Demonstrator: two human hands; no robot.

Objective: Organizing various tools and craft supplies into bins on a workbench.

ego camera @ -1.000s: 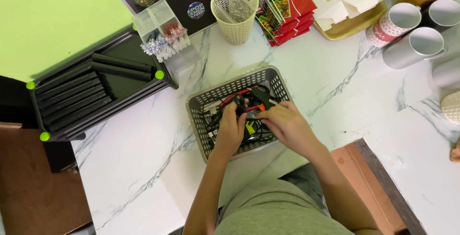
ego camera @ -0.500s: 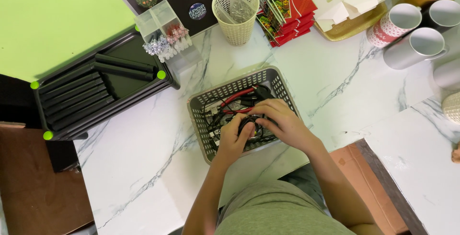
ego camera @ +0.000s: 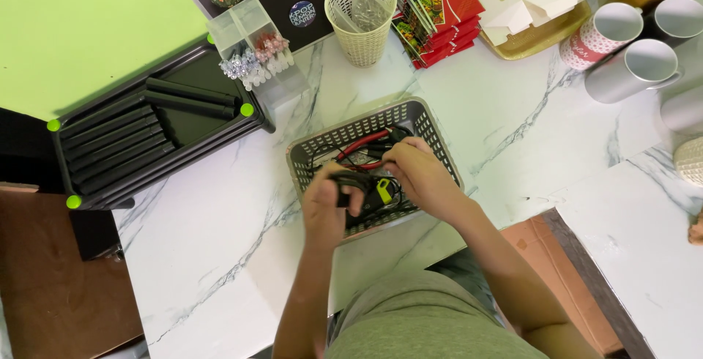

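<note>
over the grey basket [ego camera: 428, 121], my left hand [ego camera: 327, 209] is now clenching a black cable bundle [ego camera: 356, 182] lifted clear of the tangle, my right hand [ego camera: 419, 172] pinching its end.

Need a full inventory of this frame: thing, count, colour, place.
Mesh basket: 1, grey, counter centre, holds cables.
Red cable: 1, in basket.
Black cable bundle: 1, in left hand.
Black tray: 1, left, holds black tubes.
Clear box: 1, holds small pieces, beside tray.
Round basket: 1, cream, top centre.
Red packets: stack, top.
Mugs: several, grey-white, top right.
Marble counter: white.
Left hand: grips bundle.
Right hand: over basket, on cables.
</note>
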